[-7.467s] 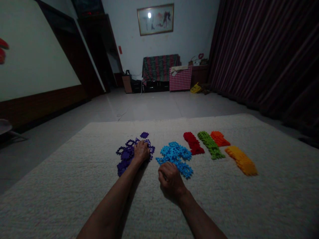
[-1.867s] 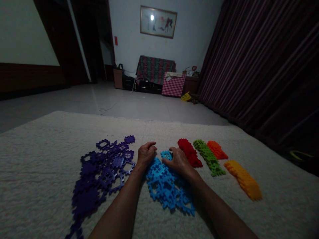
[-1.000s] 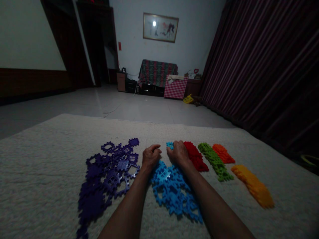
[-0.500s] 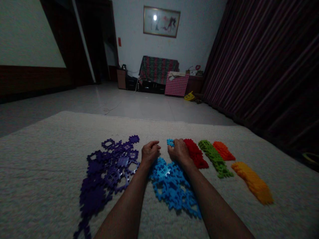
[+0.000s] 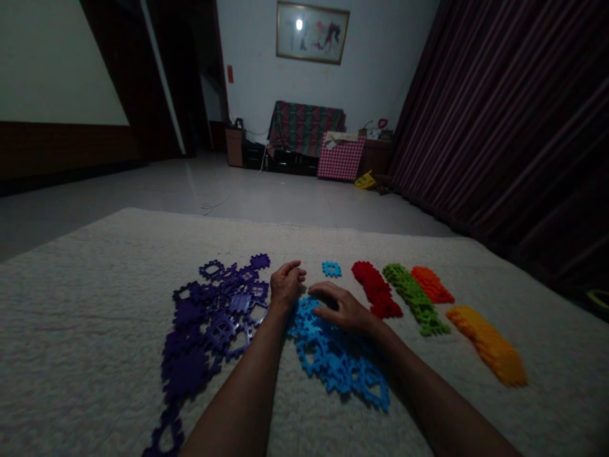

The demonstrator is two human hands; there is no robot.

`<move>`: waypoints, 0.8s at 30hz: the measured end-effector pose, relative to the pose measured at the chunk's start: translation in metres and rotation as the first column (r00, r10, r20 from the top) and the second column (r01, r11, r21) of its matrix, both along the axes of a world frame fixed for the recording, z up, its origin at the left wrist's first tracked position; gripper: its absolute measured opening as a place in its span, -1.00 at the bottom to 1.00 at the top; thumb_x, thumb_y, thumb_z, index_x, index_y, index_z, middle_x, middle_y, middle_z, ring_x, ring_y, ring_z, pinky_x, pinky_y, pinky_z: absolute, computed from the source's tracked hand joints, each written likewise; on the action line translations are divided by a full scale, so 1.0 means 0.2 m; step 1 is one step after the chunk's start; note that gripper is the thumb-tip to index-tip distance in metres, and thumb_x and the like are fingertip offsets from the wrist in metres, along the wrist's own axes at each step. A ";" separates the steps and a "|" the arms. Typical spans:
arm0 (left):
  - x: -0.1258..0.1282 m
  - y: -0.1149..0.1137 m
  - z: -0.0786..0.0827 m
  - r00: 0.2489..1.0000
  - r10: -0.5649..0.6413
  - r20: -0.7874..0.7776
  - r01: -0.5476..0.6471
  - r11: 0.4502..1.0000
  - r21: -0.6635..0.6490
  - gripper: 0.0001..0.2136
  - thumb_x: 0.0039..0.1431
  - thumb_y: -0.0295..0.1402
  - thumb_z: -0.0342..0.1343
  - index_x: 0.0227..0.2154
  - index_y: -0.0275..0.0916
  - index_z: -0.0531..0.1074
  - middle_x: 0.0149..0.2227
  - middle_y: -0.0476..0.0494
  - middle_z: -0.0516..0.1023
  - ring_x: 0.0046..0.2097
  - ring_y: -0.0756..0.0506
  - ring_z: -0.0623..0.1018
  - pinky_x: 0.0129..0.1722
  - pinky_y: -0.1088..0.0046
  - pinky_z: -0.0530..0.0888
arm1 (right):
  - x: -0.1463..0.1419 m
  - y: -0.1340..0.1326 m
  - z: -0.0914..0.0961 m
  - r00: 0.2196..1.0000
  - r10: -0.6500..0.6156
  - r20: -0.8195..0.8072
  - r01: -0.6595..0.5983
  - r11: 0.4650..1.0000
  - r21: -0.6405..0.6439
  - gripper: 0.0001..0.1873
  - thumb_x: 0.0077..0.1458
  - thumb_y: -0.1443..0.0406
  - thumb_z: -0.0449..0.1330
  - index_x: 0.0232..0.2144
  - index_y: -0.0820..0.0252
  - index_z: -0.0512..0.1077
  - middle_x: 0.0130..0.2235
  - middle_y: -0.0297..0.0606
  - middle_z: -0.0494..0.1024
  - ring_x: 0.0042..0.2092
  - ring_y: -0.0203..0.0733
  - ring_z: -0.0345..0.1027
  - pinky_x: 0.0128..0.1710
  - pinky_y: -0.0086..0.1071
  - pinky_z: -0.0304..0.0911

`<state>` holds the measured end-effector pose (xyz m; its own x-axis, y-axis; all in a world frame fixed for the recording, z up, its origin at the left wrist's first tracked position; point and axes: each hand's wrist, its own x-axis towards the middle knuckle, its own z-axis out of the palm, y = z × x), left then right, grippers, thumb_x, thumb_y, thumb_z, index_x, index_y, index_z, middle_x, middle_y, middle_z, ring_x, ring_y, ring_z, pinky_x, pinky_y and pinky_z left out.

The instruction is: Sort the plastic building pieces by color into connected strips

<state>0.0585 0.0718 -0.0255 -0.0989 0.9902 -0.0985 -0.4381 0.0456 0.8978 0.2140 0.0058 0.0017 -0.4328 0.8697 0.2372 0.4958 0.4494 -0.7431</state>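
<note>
Purple toothed plates (image 5: pixel 188 371) are sprawling left of the heap of blue toothed plates (image 5: pixel 335 365), and a row of yellow plates (image 5: pixel 488 346) is lying well to the heap's right, seemingly spaced so that colours are not mixing. The right hand (image 5: pixel 345 308) is hanging over the heap's far part, thumb and fingers parted, nothing showing between them; whether it is touching a plate is unclear. At the heap's far left corner the left hand (image 5: pixel 285 284) is curling loosely, apparently fencing that edge; no plate is showing in it, though its palm is hidden. So the heap is lying under the right hand and just beside the left wrist. Beyond the heap, past the right fingertips, a single blue square frame (image 5: pixel 326 270) is lying flat, while overlapping red (image 5: pixel 375 289), green (image 5: pixel 416 298) and orange rows (image 5: pixel 432 284) are slanting to the heap's right.
</note>
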 end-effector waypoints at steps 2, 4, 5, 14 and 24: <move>0.00 0.00 0.01 1.000 0.002 0.004 -0.002 1.000 -0.007 -0.67 -0.24 -0.40 0.17 -0.30 -0.34 0.52 -0.53 -0.07 0.52 -0.55 0.05 0.42 -0.57 0.59 0.29 | -0.01 -0.01 0.00 0.999 0.004 0.039 -0.005 1.000 0.019 -0.62 0.04 0.20 0.22 -0.09 0.24 0.46 -0.06 -0.12 0.51 -0.07 -0.12 0.39 -0.05 -0.24 0.30; 0.00 0.00 0.01 1.000 0.006 0.002 -0.006 1.000 -0.007 -0.67 -0.25 -0.40 0.16 -0.30 -0.35 0.52 -0.53 -0.08 0.52 -0.54 0.04 0.42 -0.57 0.58 0.29 | -0.01 -0.01 0.00 0.998 -0.006 0.060 0.004 0.999 0.032 -0.66 0.03 0.22 0.23 -0.12 0.23 0.47 -0.11 -0.14 0.52 -0.11 -0.14 0.40 -0.07 -0.25 0.31; 0.00 0.00 0.01 1.000 0.010 0.000 -0.010 1.000 -0.006 -0.66 -0.25 -0.40 0.16 -0.30 -0.35 0.52 -0.53 -0.08 0.52 -0.53 0.04 0.43 -0.58 0.58 0.29 | -0.02 0.00 0.00 0.998 -0.009 0.064 0.007 0.999 0.038 -0.68 0.03 0.23 0.23 -0.14 0.23 0.48 -0.13 -0.15 0.53 -0.12 -0.15 0.40 -0.08 -0.26 0.31; 0.00 0.00 0.00 1.000 0.008 -0.022 -0.008 1.000 0.000 -0.65 -0.25 -0.40 0.15 -0.28 -0.34 0.52 -0.53 -0.07 0.53 -0.54 0.04 0.43 -0.58 0.58 0.30 | 0.01 0.01 0.01 1.000 -0.030 -0.006 0.030 0.995 -0.095 -0.69 0.00 0.20 0.25 -0.18 0.20 0.51 -0.19 -0.20 0.57 -0.17 -0.15 0.43 -0.14 -0.28 0.33; 0.00 0.00 0.00 0.999 0.019 -0.045 -0.018 1.000 0.014 -0.67 -0.23 -0.41 0.15 -0.29 -0.34 0.53 -0.52 -0.10 0.54 -0.51 0.03 0.45 -0.57 0.58 0.31 | 0.10 0.09 -0.05 0.966 -0.256 -0.038 0.258 0.963 0.079 -0.70 0.04 0.17 0.21 -0.19 0.17 0.49 -0.13 -0.16 0.54 -0.17 -0.14 0.44 -0.21 -0.29 0.36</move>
